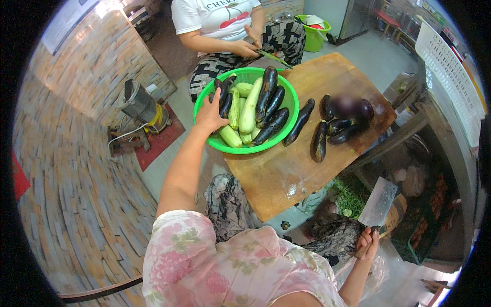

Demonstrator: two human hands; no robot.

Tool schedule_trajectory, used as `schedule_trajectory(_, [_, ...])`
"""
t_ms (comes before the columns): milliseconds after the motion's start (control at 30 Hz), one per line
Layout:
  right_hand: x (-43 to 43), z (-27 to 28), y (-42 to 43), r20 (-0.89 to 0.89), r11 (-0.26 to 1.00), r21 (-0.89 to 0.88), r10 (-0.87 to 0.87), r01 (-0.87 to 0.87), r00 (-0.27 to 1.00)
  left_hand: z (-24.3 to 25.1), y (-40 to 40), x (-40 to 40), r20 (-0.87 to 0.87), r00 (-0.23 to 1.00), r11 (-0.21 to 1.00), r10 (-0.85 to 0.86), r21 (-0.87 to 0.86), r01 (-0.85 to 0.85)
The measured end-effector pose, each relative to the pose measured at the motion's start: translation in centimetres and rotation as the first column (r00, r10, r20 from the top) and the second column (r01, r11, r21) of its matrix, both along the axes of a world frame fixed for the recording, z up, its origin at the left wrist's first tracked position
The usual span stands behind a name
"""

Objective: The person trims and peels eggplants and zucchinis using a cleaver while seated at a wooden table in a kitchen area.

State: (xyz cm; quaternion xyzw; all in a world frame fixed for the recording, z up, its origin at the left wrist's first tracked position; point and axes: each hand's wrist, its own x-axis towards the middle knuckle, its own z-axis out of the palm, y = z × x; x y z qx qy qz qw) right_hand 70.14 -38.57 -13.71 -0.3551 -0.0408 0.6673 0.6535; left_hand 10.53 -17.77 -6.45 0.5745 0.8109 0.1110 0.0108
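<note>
My left hand (212, 115) reaches over the left side of a green plastic colander basket (293, 99), its fingers spread against the eggplants and pale green zucchini inside. Whether it grips one of them I cannot tell. The basket rests on the left part of a wooden board (268, 180). Several more dark eggplants (318, 141) lie on the board to the right of the basket; part of that group is blurred. Low on the right, away from the board, my right hand (367, 243) holds a cleaver (379, 203) by its handle, blade pointing up.
Across the board sits another person (226, 34), holding a thin green vegetable. A lime green bucket (315, 38) stands behind. Green trimmings (347, 197) lie below the board's near right edge. A metal container (140, 103) is at left, a white perforated rack (447, 76) at right.
</note>
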Motion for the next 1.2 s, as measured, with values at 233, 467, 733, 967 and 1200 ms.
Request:
schedule_trajectory(233, [0.0,-0.4,-0.2,0.057,0.999,0.018,0.033,-0.034,0.998,0.1,0.9,-2.3,0.338,0.938,0.989,0.076,0.095,-0.114])
schedule_trajectory(467, [2.7,-3.0,-0.9,-0.085,0.999,0.024,0.037,-0.035,0.996,3.9,-1.0,0.8,0.96,-0.014,0.927,-0.279,0.266,-0.264])
schedule_trajectory(733, [-0.8,0.6,0.2,0.078,0.998,-0.041,-0.035,0.039,0.996,4.0,5.7,20.4,0.422,0.71,0.811,-0.564,0.445,0.38])
schedule_trajectory(967, [1.4,-2.1,-0.8,0.005,1.0,0.004,-0.018,0.018,1.0,-6.5,8.8,26.3,0.093,0.922,0.917,-0.376,-0.11,0.384])
schedule_trajectory(1200, [0.3,-0.4,-0.4,-0.07,0.998,-0.035,-0.063,0.061,0.996,-4.3,5.8,22.3,0.437,0.607,0.727,-0.664,0.189,0.66])
